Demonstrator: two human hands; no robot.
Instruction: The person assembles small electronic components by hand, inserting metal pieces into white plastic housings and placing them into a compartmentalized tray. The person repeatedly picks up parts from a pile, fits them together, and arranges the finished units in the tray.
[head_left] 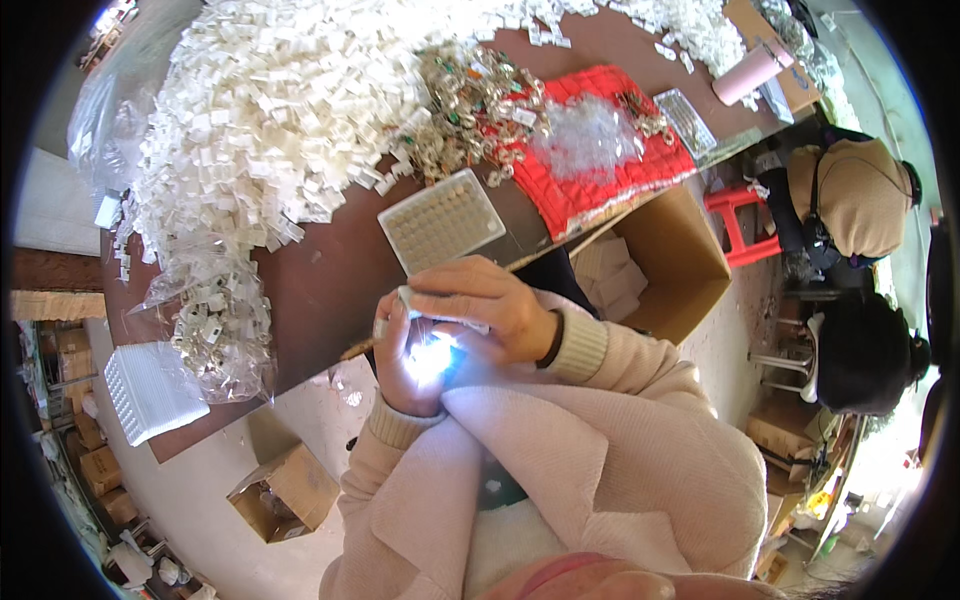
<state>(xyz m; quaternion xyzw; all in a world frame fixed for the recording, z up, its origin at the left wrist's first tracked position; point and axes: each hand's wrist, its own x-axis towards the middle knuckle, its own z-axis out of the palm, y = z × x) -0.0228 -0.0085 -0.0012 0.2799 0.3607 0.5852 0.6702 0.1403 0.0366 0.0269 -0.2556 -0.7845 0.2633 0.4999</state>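
My left hand [397,365] and my right hand [490,305] are together in front of my chest, just off the table's near edge. Their fingers are closed around a small whitish piece [405,300], mostly hidden by the fingers. A bright white-blue glare [430,360] by my left palm washes out detail there. Beyond the hands, a translucent compartment tray [442,222] lies on the brown table [320,285]. Behind it is a tangled pile of shiny metallic pieces [460,110].
A large heap of small white plastic pieces [270,100] covers the table's left and back. Clear plastic bits [590,138] lie on a red cloth [560,200]. Cardboard boxes [690,270] [290,490] stand below. Another person [850,195] is at right, near a red stool [735,225].
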